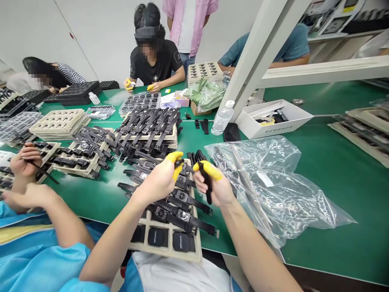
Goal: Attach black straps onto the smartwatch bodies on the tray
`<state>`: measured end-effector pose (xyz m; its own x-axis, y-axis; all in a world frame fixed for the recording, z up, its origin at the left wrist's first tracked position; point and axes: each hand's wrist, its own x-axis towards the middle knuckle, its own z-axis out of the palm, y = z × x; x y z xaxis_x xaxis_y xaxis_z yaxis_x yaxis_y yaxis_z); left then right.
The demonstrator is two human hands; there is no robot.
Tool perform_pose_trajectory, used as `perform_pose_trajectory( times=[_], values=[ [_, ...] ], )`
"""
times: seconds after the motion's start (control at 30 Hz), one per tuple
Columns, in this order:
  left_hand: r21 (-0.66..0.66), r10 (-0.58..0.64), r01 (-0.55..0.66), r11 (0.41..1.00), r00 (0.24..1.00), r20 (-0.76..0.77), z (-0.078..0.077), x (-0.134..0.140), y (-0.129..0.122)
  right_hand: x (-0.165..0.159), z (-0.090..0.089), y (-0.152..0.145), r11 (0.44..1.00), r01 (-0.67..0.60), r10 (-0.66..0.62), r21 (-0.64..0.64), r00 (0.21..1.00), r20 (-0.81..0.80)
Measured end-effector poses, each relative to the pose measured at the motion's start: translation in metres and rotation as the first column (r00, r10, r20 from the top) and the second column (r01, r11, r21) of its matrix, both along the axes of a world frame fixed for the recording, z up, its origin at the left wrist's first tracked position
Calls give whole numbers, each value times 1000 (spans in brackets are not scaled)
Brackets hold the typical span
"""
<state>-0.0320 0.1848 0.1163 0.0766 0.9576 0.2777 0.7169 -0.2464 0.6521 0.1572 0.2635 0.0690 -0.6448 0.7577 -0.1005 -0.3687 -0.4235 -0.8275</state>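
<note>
My left hand, with yellow finger covers, pinches a small black piece whose kind I cannot make out. Close by on the right, my right hand, also in yellow finger covers, is closed on a black watch strap that hangs down across its fingers. Below both hands lies a beige moulded tray. Smartwatches with black straps lie across its upper part, sensor backs facing up. In its front compartments sit square black watch bodies without visible straps.
Clear plastic bags spread over the green table to my right. Behind them stand a bottle and a white box. Stacked watch trays lie ahead. A co-worker's hand is at left; another co-worker sits opposite.
</note>
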Motion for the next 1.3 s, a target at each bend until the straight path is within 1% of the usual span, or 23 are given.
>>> perform_pose_trajectory(
  times=[0.07,0.17,0.27,0.43,0.5,0.6,0.73,0.87,0.97,1.03,1.13,1.2,1.3],
  values=[
    [73,-25,25,997,1000,7,-16,2,15,-3,-11,-8,999,-40,39,32,999,21],
    [138,-88,83,987,996,30,-38,3,20,-3,-20,-13,984,-142,136,104,989,65],
    [154,-152,147,977,988,20,-47,3,16,0,-22,-13,972,-201,191,122,978,86],
    [142,-196,195,970,980,-4,-47,1,12,2,-17,-13,952,-268,253,149,961,107],
    [137,-206,206,969,978,-17,-46,-1,12,2,-17,-13,949,-275,262,151,960,102],
    [128,-219,222,967,975,-36,-46,-1,13,0,-19,-13,959,-242,232,146,969,80],
    [154,-212,215,964,977,-33,-47,-2,12,-1,-22,-12,965,-221,214,139,975,62],
    [153,-195,196,969,981,-21,-50,-2,12,-1,-21,-13,971,-204,199,121,978,56],
    [155,-183,185,971,983,-26,-52,0,12,-2,-19,-14,976,-193,192,102,981,17],
    [164,-159,161,973,987,-26,-52,3,12,-3,-17,-15,984,-163,165,78,986,-20],
    [156,-141,141,978,990,-12,-49,6,11,-3,-15,-15,997,-67,69,49,997,-42],
    [138,-177,174,975,984,5,-46,7,10,-3,-13,-16,999,-17,18,50,999,-34],
    [132,-216,212,968,976,18,-42,8,9,-3,-11,-17,998,2,-1,58,1000,-20]
  ],
)
